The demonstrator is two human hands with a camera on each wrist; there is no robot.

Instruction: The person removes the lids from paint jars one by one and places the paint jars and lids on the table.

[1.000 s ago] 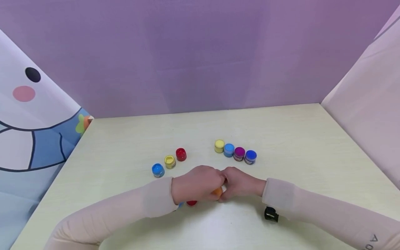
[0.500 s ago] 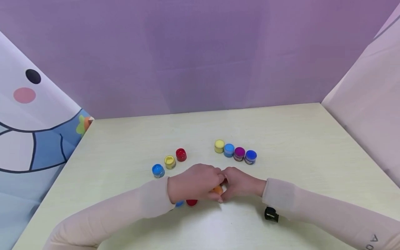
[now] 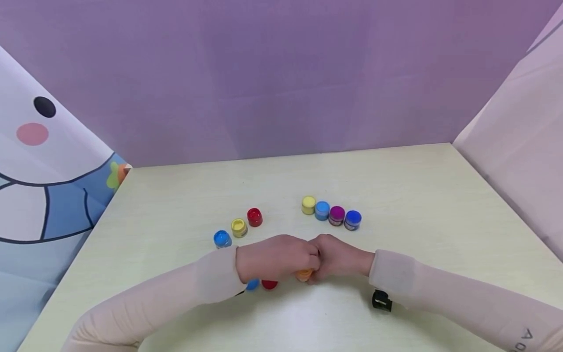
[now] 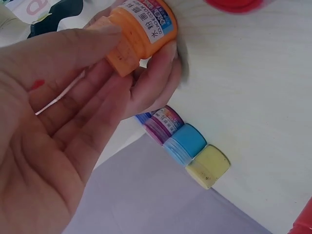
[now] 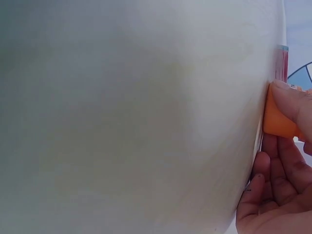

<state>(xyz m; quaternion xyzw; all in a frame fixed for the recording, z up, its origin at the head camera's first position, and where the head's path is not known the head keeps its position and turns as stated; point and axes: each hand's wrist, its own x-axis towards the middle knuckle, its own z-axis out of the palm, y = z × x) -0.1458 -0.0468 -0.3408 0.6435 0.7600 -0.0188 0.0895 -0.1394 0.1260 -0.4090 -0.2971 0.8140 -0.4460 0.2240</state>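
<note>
An orange paint jar (image 4: 155,25) is held between both hands, low over the table, its printed label showing in the left wrist view. My left hand (image 3: 279,258) pinches the jar's orange lid (image 4: 123,59), thumb on one side and fingers on the other. The right hand (image 3: 340,258) grips the jar's body from the other side; in the right wrist view its thumb lies on the orange wall and its other fingers (image 5: 278,180) curl below. From the head, only a bit of orange shows under the left fingers.
Beyond my left hand stand lidless jars of red (image 3: 254,217), yellow (image 3: 239,228) and blue (image 3: 222,238) paint. A row of capped jars, yellow (image 3: 309,205), light blue (image 3: 322,210), purple (image 3: 336,215) and dark blue (image 3: 353,220), stands farther right. Blue (image 3: 252,284) and red (image 3: 270,284) pieces lie near my left cuff.
My left fingers have turned over the lid, from thumb and orange showing to knuckles covering more of it. The right hand keeps its grip in nearly the same place.
</note>
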